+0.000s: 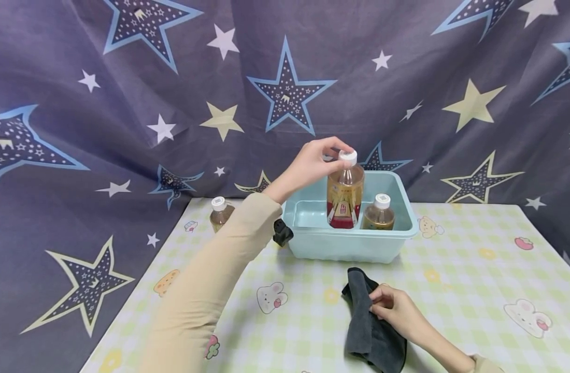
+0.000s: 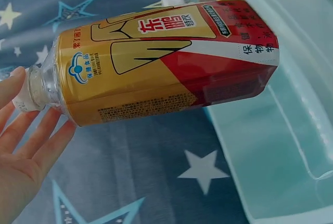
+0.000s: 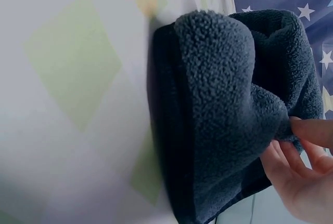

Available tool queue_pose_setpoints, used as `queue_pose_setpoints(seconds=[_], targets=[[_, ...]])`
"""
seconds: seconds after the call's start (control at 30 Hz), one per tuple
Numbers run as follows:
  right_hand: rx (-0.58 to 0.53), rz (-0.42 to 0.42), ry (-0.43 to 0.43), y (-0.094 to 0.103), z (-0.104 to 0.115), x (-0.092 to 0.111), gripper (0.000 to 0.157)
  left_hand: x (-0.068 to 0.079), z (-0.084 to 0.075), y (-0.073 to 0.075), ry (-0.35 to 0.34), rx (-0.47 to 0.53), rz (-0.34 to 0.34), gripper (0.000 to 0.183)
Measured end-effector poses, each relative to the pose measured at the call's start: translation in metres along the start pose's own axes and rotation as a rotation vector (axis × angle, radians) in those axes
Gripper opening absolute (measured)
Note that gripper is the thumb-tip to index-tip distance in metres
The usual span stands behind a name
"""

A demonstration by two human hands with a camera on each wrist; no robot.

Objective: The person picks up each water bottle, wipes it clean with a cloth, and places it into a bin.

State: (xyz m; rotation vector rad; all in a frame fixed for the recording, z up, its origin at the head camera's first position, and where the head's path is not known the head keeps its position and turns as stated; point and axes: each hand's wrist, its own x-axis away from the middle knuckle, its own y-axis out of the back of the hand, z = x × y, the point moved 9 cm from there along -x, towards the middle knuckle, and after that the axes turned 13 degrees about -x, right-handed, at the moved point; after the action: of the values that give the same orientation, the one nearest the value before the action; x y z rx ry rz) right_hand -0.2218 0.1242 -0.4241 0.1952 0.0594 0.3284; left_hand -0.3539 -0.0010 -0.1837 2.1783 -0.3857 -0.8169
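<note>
My left hand [image 1: 319, 159] grips the white cap of a drink bottle [image 1: 345, 199] with a gold and red label. The bottle is upright, its lower part within the light blue plastic bin [image 1: 350, 243], left of another capped bottle [image 1: 379, 216] in there. In the left wrist view, fingers and thumb are around the cap, and the label [image 2: 166, 63] faces the camera. On the table in front of the bin lies a dark grey cloth [image 1: 364, 326]. My right hand [image 1: 399, 313] pinches a fold of it between thumb and fingers; the fuzzy cloth [image 3: 218, 109] bunches up there.
A further white-capped bottle [image 1: 219, 213] stands left of the bin, partly hidden behind my left sleeve [image 1: 210, 280]. The table has a green checked cover [image 1: 471, 290] with cartoon prints. Behind it hangs a dark star-patterned curtain [image 1: 383, 103].
</note>
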Motion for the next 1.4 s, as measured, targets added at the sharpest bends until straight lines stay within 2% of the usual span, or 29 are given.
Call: queue_pose_setpoints(seconds=[0.33,0.57,0.93,1.4], targets=[[0.003,0.002,-0.012,0.000,0.000,0.000,0.010,0.000,0.024,-0.026,0.088,-0.016,0.054,0.021],[0.002,0.003,-0.023,0.000,-0.001,-0.001,0.011,0.002,0.038,-0.045,0.101,-0.020,0.070,0.019],[0.004,0.007,-0.021,0.000,-0.002,-0.001,0.010,0.005,0.050,-0.068,0.156,0.022,0.125,0.020],[-0.016,0.008,-0.025,-0.001,-0.004,0.000,0.010,0.015,0.064,-0.090,0.164,-0.025,0.129,0.020]])
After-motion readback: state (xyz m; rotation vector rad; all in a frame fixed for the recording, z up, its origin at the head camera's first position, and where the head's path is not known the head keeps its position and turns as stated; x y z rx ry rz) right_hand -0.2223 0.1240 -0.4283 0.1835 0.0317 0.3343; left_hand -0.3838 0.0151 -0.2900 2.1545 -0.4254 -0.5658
